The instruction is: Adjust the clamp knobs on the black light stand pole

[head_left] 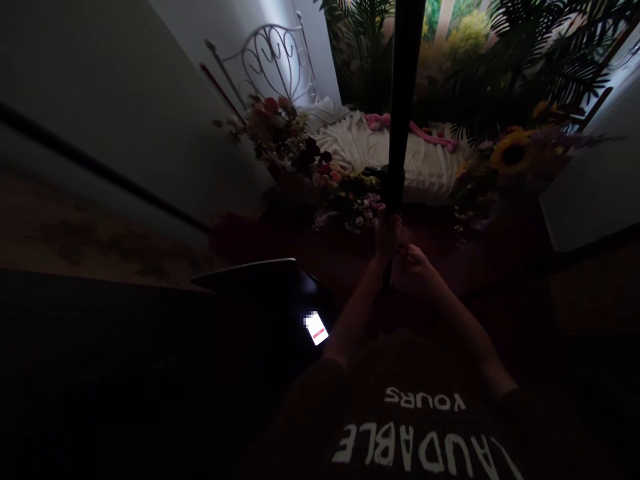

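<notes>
A thick black pole (pixel 403 100), which looks like the column of a stand, rises upright before me with a dark knob or clamp (pixel 381 173) on its side. My left hand (pixel 387 235) is wrapped around its lower part. Just below and to the right, my right hand (pixel 414 259) is closed against the same pole, fingers curled in. Darkness hides exactly what part the right fingers pinch.
A lit phone (pixel 317 328) lies on a dark surface at my left. Beyond the pole stands a bed with a metal headboard (pixel 273 57) and a cream blanket (pixel 357 143). Flowers (pixel 280 127), a sunflower (pixel 513 153) and palm leaves (pixel 530 40) surround it.
</notes>
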Motion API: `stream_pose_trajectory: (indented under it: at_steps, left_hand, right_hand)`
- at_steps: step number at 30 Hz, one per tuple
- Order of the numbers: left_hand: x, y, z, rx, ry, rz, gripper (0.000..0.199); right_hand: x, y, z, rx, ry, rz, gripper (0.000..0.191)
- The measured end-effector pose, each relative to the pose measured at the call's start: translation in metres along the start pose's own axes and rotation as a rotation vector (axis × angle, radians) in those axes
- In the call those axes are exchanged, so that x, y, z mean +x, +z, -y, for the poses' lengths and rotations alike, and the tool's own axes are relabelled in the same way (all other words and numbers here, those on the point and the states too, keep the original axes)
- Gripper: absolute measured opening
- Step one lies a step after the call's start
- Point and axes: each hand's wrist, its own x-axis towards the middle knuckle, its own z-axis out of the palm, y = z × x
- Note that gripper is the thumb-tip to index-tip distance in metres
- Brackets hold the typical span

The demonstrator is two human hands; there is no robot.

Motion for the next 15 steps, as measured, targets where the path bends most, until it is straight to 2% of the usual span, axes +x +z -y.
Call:
stream_pose_trajectory:
  at_steps: [4, 8, 12, 15]
  left_hand:
    - [0.003, 0.001, 0.007, -0.008, 0.034, -0.011, 0.039]
    - [0.000, -0.002, 0.033, -0.038, 0.005, 0.064, 0.045]
    - [-0.017, -0.006, 0.062, 0.044, -0.078, 0.027, 0.049]
    - [-0.034, -0.008, 0.073, 0.133, -0.113, -0.007, 0.048]
  right_hand:
    - [-0.003, 0.000, 0.001, 0.179, 0.087, 0.016, 0.033]
    - [0.001, 0.002, 0.001, 0.305, 0.123, 0.063, 0.037]
    - [0.006, 0.001, -0.001, 0.347, 0.121, 0.116, 0.035]
    - [0.004, -0.008, -0.003, 0.368, 0.110, 0.118, 0.033]
